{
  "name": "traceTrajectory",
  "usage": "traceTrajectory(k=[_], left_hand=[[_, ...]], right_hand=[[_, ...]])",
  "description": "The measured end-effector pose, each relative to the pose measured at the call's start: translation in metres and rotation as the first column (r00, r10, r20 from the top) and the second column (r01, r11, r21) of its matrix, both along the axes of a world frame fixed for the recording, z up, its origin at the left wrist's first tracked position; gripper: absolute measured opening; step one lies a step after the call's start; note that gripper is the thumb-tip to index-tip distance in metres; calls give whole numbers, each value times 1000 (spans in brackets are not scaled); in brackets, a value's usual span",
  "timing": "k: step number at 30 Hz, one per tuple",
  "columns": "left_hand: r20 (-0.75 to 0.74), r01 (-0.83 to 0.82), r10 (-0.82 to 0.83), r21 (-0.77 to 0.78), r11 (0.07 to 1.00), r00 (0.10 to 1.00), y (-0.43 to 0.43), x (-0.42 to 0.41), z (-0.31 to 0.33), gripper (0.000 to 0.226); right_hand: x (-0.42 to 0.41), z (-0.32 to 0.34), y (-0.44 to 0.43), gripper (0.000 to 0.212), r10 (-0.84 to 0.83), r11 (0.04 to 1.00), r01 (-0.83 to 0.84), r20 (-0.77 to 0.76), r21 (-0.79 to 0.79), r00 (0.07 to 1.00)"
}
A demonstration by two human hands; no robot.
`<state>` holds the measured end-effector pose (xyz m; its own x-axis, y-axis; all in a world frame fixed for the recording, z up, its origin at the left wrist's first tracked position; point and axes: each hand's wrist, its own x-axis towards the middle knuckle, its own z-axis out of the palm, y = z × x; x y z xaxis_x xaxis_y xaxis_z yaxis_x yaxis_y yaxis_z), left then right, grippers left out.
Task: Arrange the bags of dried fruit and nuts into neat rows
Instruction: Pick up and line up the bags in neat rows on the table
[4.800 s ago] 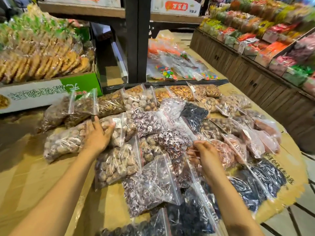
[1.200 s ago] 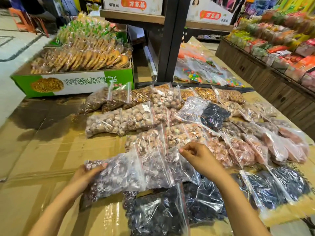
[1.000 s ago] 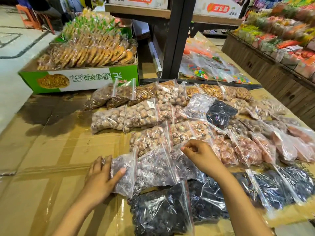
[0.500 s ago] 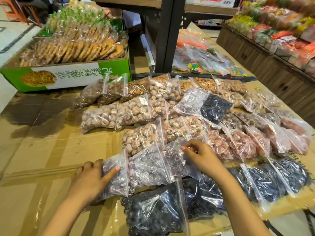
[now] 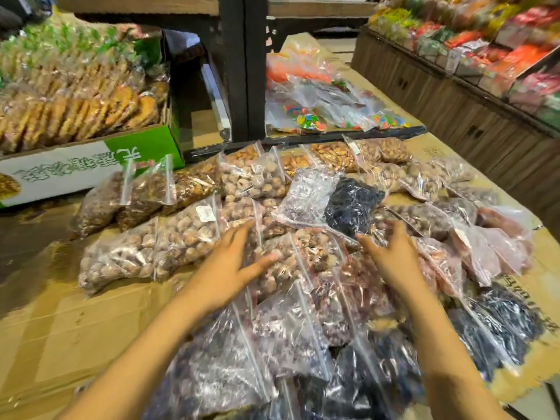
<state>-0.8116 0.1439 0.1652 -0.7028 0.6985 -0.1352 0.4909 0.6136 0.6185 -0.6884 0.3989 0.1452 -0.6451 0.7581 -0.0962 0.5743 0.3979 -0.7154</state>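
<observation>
Light is warm, fairly bright and even, seemingly from overhead. Glare flecks the clear bags (image 5: 306,195) all over, whitening the plastic. A dark shadow lies on the cardboard (image 5: 60,322) at far left. Motion blur smears the whole frame: both hands (image 5: 230,268) are soft, the near bags streak, and the shelves (image 5: 485,40) at upper right dissolve into colour. The wide lens bends the edges outward.

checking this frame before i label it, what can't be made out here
Head view only:
- Left hand and right hand: motion-blurred, open over the bags; contact unclear.
- White label on a nut bag: too small to read.
- Nearest dark bags: blurred and cut off by the bottom edge.
- Shelf goods: blurred.
</observation>
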Motion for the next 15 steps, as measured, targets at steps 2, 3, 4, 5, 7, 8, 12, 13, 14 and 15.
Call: traceTrajectory(k=[2,3,4,5,7,8,12,13,14,15], left_hand=[[27,39,-39,0,999,999,42,-23,-1,91],[47,43,-43,-2,999,998,63,-34,-3,91],[69,40,-39,1,999,997,85,-46,-8,91],[108,26,-26,1,1000,994,106,-57,-13,90],[219,-61,56,12,998,974,143,-74,-23,80],[270,-127,116,23,992,956,158,-79,-29,72],[235,-374,373,-42,926,898,193,-90,-56,70],[239,-393,399,-74,917,885,196,-93,-60,74],[262,-401,410,-91,912,873,198,-94,-60,79],[294,-407,418,-100,908,860,199,-98,-60,85]], right_hand=[[-20,-7,25,98,-62,998,62,70,8,996],[-30,-13,37,106,-92,996,91,129,14,987],[-39,-19,46,115,-114,993,114,193,11,975],[-48,-24,54,124,-122,992,125,257,6,959],[-64,-29,61,130,-110,993,118,347,-1,931],[-70,-33,62,130,-111,992,125,346,-19,932],[-84,-45,59,134,-113,993,121,278,-11,954],[-85,-48,58,134,-129,991,135,258,-4,958],[-86,-50,58,133,-150,988,154,231,3,961],[-88,-51,58,129,-172,985,175,201,3,964]])
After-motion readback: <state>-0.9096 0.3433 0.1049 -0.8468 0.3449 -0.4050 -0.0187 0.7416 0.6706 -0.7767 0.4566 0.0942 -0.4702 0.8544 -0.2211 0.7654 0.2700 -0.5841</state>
